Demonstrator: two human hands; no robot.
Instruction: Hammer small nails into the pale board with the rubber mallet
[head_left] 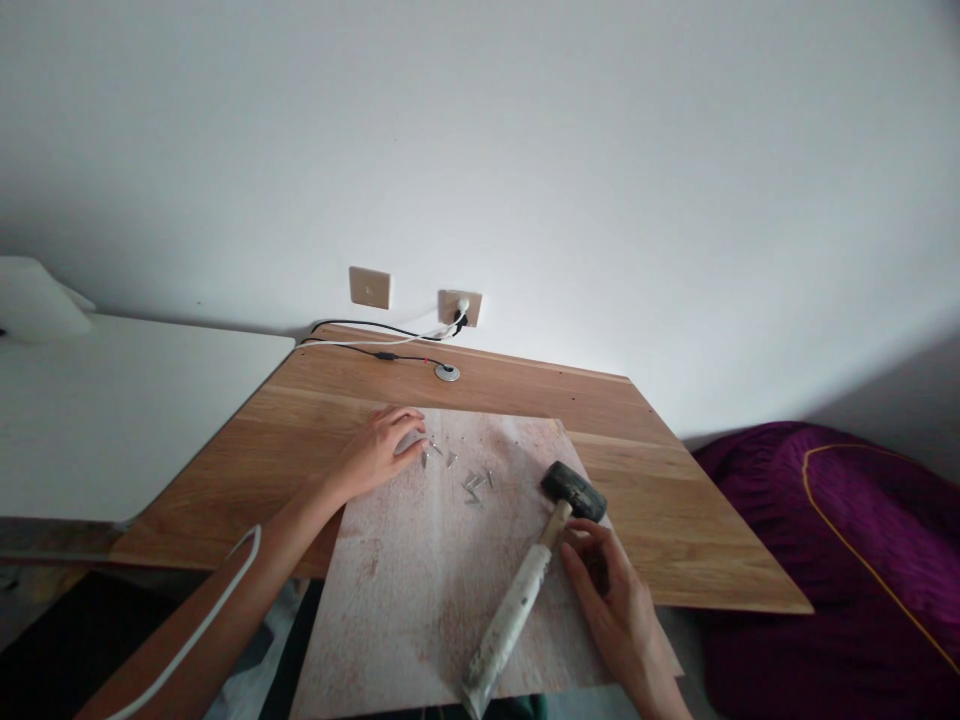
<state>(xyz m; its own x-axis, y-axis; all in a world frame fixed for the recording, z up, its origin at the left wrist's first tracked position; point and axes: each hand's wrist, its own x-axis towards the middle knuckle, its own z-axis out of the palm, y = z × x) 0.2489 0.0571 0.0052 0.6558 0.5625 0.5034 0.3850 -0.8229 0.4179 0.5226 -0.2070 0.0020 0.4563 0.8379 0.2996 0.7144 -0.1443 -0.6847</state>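
Covering the desk (667, 460), a board (420, 590) bears left hand (379, 450) half-open on nails (472, 483), right hand (616, 598) open by mallet (525, 592).

Mallet (534, 580) black head, white-smeared handle; board (412, 600) mottled pinkish-white; beanbag (862, 560) purple

A big white wall (525, 150) stands behind the wooden table (675, 480). A white desk (112, 410) sits left of the table, a purple cushion (862, 540) right of it.

The small metal pieces (474, 483) near the middle of the worktop (660, 480) are too small to identify. The left hand (379, 450) hides most of a pale thing (411, 440) beneath its fingertips. The right hand (611, 590) is cut off past the wrist.
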